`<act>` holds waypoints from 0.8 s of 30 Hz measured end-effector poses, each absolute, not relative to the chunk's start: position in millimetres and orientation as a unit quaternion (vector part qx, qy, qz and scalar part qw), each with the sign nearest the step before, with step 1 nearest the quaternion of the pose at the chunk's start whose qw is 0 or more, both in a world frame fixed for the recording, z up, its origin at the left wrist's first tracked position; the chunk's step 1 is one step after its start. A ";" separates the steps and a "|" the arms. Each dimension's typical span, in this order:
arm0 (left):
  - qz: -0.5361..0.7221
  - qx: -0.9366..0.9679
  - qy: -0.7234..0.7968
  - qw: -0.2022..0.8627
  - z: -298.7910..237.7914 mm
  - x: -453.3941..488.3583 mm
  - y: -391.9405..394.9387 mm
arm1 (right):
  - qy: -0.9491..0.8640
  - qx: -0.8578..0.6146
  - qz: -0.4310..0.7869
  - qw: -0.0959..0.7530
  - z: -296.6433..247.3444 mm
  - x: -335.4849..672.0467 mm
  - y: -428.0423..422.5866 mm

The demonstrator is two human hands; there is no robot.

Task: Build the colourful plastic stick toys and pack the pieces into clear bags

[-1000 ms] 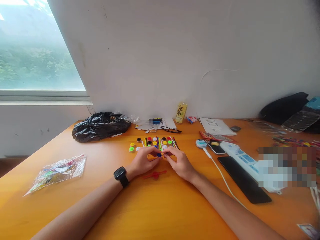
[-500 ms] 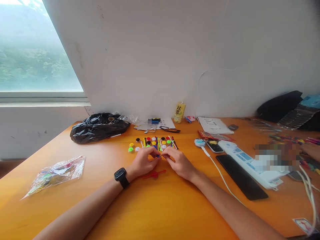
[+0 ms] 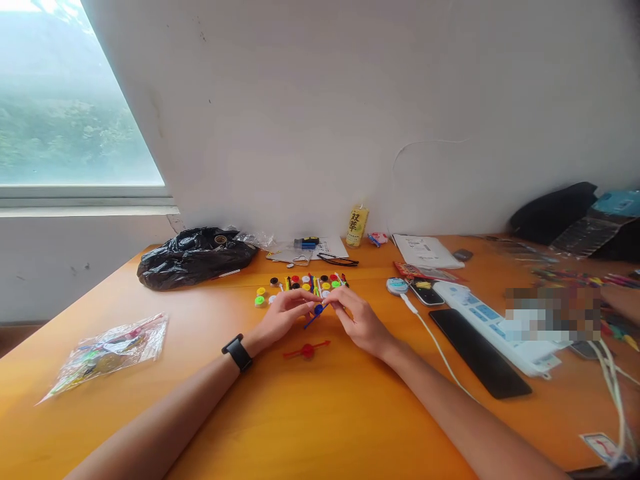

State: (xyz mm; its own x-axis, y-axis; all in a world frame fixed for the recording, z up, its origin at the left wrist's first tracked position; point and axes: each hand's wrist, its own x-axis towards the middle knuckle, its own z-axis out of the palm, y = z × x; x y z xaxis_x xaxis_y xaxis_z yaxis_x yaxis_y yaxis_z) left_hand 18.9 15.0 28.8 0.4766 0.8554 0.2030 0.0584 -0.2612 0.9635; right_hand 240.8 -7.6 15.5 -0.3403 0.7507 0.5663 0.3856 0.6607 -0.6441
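Between my hands is a blue arrow spinner [image 3: 313, 317], a thin pointer with a round hub, held slanted above the table. My right hand [image 3: 359, 325] pinches its upper end. My left hand [image 3: 281, 319], below a black wristwatch strap, has its fingertips closed at the hub. Just nearer to me, a red arrow spinner [image 3: 307, 350] lies on the table. Behind my fingers sit rows of small round pieces, such as a green one [image 3: 259, 301] and a yellow one [image 3: 261, 291], with several coloured pointers among them, partly hidden by my hands.
A clear bag of parts [image 3: 113, 350] lies left, a black plastic bag [image 3: 197, 259] behind it. At the back stand a yellow bottle [image 3: 357, 227] and papers [image 3: 427, 251]. A white power strip [image 3: 495, 327], black phone [image 3: 477, 352] and cables lie right, near another person's hand.
The blue spinner, mostly hidden by my fingers before, now shows with its pointer slanting down to the left. My left hand has shifted slightly left, uncovering the red spinner.
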 end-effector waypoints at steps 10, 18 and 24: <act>0.383 0.616 0.325 0.607 25.0 16.2 20.3 | -0.765 -0.385 0.197 0.478 19.0 238.4 -8.7; 0.415 0.585 0.303 0.627 20.2 15.3 26.2 | -0.735 -0.437 0.273 0.440 24.4 244.0 -16.1; 0.415 0.587 0.304 0.625 21.7 14.5 24.3 | -0.694 -0.440 0.286 0.493 28.0 251.6 -8.5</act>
State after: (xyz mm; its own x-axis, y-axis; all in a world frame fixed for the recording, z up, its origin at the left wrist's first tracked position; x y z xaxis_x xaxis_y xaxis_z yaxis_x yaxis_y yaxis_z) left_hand 14.5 24.3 21.7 0.4711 0.8756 0.1068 -0.1618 -0.0332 0.9863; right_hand 251.6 -8.5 28.0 -0.1264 0.8933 0.4314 0.3290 0.4480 -0.8313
